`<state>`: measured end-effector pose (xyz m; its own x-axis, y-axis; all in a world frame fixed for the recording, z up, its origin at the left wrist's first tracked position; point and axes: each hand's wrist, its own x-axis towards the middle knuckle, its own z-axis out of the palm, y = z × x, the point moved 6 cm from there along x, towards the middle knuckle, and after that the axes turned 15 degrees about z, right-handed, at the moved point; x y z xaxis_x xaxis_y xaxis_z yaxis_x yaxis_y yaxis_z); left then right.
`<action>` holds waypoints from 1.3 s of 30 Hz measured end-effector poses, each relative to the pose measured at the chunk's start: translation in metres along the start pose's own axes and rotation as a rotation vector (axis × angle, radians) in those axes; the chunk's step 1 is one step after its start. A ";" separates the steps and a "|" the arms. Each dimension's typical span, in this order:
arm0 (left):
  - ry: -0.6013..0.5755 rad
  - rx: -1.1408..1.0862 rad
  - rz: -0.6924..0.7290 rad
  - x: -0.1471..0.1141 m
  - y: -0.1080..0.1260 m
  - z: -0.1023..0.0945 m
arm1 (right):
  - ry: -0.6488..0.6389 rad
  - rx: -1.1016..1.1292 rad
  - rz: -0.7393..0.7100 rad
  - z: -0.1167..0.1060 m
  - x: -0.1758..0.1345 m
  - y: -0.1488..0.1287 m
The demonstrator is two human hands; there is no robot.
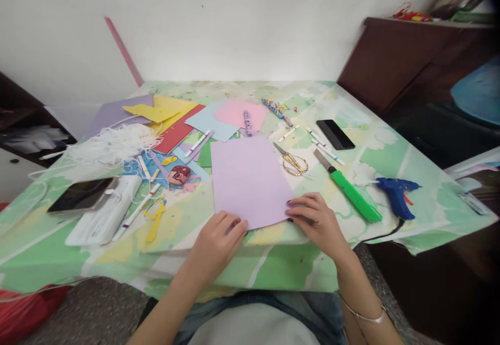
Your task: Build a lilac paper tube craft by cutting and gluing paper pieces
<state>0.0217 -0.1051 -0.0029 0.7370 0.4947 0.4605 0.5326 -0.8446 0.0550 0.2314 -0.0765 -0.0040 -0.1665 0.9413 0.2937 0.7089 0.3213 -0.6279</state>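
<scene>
A sheet of light purple paper point(252, 183) lies in front of me, its near edge curving slightly upward. At its near left side, my left hand point(219, 241) has curled fingers closed on the edge. The near right corner is pinched between the thumb and fingers of my right hand point(315, 222). Just right of the sheet are gold-handled scissors point(296, 163) and a knife with a green handle point(354, 195). Part of a green sheet point(205, 156) shows from beneath the purple paper's left side.
Coloured sheets, a white string tangle point(113, 144), markers point(197, 143) and a phone point(83, 195) crowd the left. Behind the paper lie two decorated sticks, one purple point(247, 122), one blue point(276, 111). A dark phone point(335, 134) and a blue glue gun point(397, 194) are at right.
</scene>
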 end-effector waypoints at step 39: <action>-0.064 -0.153 -0.464 -0.020 -0.052 0.009 | -0.255 -0.227 0.197 0.021 0.035 0.016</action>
<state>-0.0165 -0.0695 -0.0229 0.4632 0.8335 0.3011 0.7471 -0.5500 0.3733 0.2223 -0.0364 -0.0191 -0.1573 0.9873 -0.0231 0.8731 0.1281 -0.4704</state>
